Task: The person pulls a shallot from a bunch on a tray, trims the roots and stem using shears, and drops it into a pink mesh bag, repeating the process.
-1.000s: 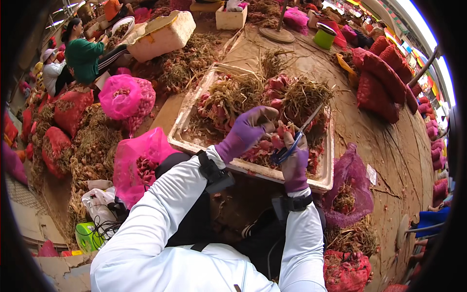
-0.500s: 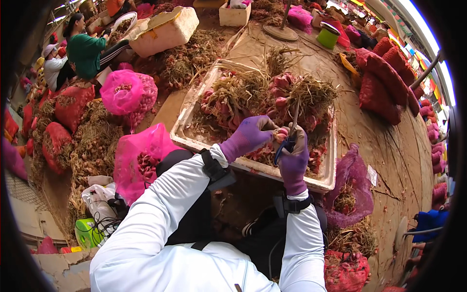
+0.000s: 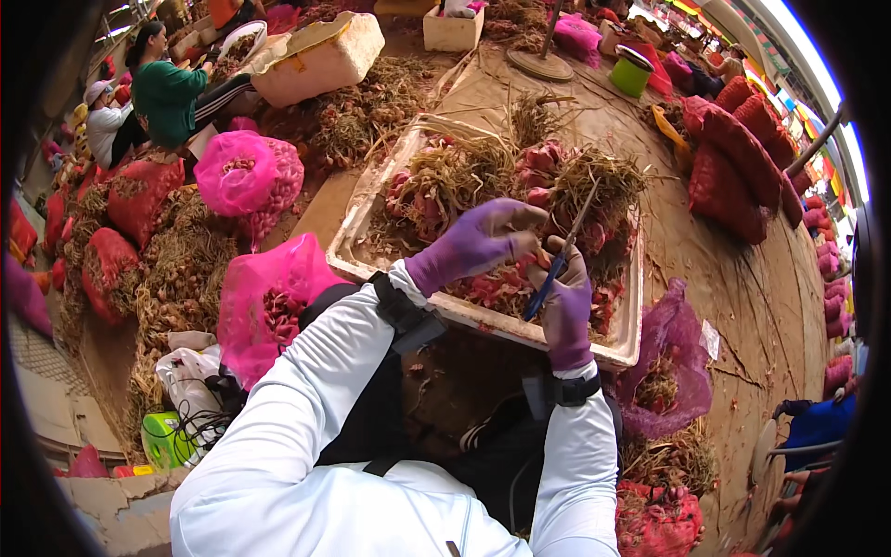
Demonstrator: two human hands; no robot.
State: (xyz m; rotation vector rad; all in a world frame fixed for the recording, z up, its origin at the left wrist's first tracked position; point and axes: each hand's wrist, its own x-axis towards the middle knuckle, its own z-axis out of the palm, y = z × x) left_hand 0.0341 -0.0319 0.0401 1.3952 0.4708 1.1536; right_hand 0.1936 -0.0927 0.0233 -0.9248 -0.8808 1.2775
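In front of my knees stands a shallow white foam box (image 3: 345, 237), its rim stained with dirt. It holds bunches of reddish-pink bulbs (image 3: 427, 202), which look like garlic or shallots, with dry straw-coloured stalks (image 3: 599, 176). My left hand (image 3: 475, 243), in a purple glove, is over the box with its fingers apart and slightly blurred; I see nothing held in it. In my right hand (image 3: 564, 311), also purple-gloved, is a pair of scissors (image 3: 549, 281) with blue handles, its blades pointing up and away toward the stalks. Loose reddish skins (image 3: 492, 292) lie beneath both hands.
A pink mesh bag (image 3: 269, 302) of bulbs sits left of the box, a purple mesh bag (image 3: 664, 371) right of it. Piled stalks (image 3: 181, 269) and red sacks (image 3: 139, 200) lie farther left. Two people (image 3: 167, 93) sit at the far left near a large foam box (image 3: 320, 60).
My left hand has let go of the small bulb it pinched and opened, its fingers lifting slightly away. My right hand has tilted the scissors to the right and lowered a little.
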